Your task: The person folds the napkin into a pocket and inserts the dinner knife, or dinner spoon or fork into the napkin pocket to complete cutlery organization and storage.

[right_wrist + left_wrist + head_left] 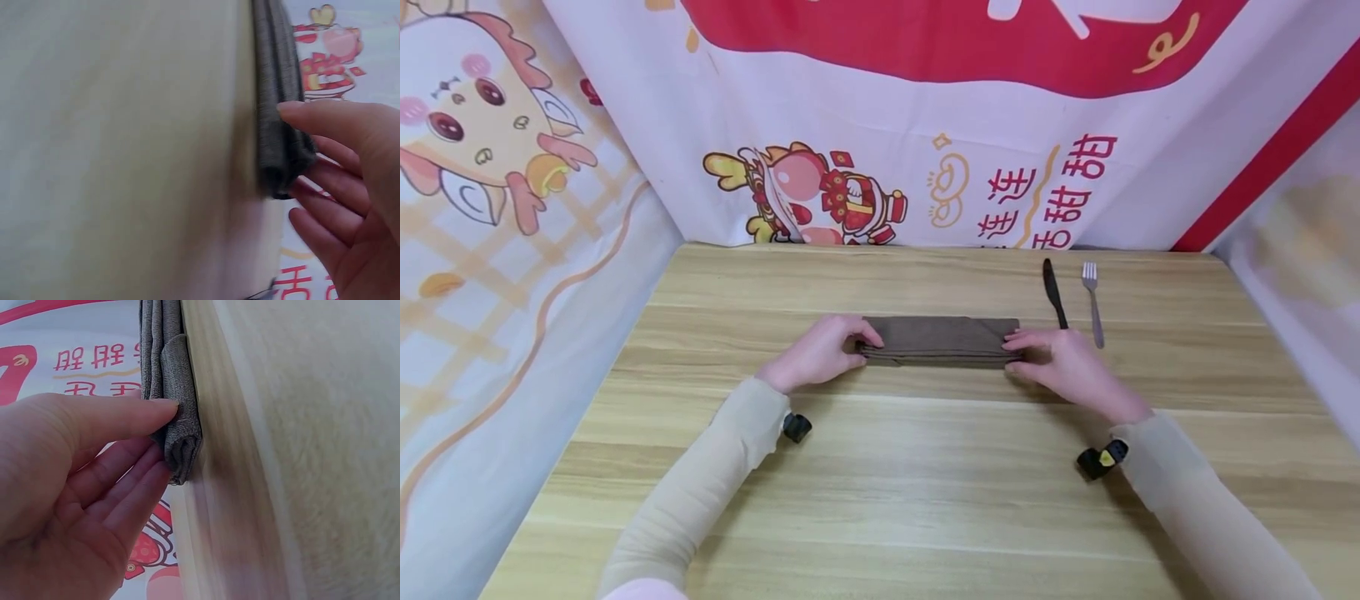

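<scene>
At the far left we saw a printed wall cloth (482, 125), and next to it the bare wooden table (880, 475) began. Moving right, we came to the left hand (829, 352), beside the left end of a folded brown-grey cloth (940, 335). In the left wrist view the thumb (147, 415) pressed one side of that end while the other fingers curved behind it, so we took it as a light pinch with only a small gap, filled by the layers.

The cloth itself lay on the table, between the two hands, as a long narrow strip running crosswise, its stacked folds showing along the near edge. We judged it light, soft and limp, hardly slippery and not fragile; its weak point was likely the folds, which could slide apart or spring loose. Both ends seemed to us the sound places to take hold, with thumb and fingers spanning every layer at once, since a grip on the top layer alone might peel it open.

At its right end we found the right hand (1067, 362), its thumb on the cloth and its fingers loosely bent behind, also holding gently. Past it, a black knife (1052, 287) lay just beyond that hand, then a silvery fork (1094, 308), untouched.
</scene>
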`<state>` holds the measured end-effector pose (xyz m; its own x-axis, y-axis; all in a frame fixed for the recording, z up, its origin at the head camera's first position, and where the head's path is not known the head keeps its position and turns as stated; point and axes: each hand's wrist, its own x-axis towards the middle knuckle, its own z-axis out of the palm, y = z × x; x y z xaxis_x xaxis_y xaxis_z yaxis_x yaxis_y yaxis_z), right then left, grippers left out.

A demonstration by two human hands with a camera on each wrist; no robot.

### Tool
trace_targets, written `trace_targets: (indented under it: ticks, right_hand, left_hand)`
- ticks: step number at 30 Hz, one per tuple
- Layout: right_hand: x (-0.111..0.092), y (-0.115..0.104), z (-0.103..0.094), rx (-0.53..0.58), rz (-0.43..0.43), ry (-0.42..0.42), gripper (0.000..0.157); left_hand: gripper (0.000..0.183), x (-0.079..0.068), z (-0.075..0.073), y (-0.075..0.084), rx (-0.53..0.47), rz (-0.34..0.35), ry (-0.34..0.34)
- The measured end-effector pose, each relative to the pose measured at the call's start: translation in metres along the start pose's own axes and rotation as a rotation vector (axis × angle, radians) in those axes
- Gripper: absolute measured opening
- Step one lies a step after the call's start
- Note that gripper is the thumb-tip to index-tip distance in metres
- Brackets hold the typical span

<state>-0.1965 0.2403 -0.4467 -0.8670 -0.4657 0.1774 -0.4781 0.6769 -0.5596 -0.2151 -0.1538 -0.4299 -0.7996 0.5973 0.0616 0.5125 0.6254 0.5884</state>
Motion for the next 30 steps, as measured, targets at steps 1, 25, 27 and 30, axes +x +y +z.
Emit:
trace_targets:
  ticks: [1, 25, 27, 30]
  right_hand:
    - [0.000, -0.002, -0.001, 0.012, -0.001, 0.004, 0.028]
    - [0.083, -0.088, 0.055, 0.216, -0.080, -0.140, 0.036]
    - [0.087, -0.089, 0.059, 0.223, -0.066, -0.131, 0.030]
    - [0.091, -0.088, 0.064, 0.216, -0.032, -0.108, 0.024]
  left_hand:
    - [0.026, -0.001, 0.000, 0.000, -0.006, -0.001, 0.006]
    - [0.013, 0.003, -0.004, 0.014, -0.098, -0.039, 0.172]
    - [0.011, 0.006, -0.003, 0.015, -0.105, -0.042, 0.196]
    - [0.010, 0.010, -0.002, 0.016, -0.110, -0.039, 0.231]
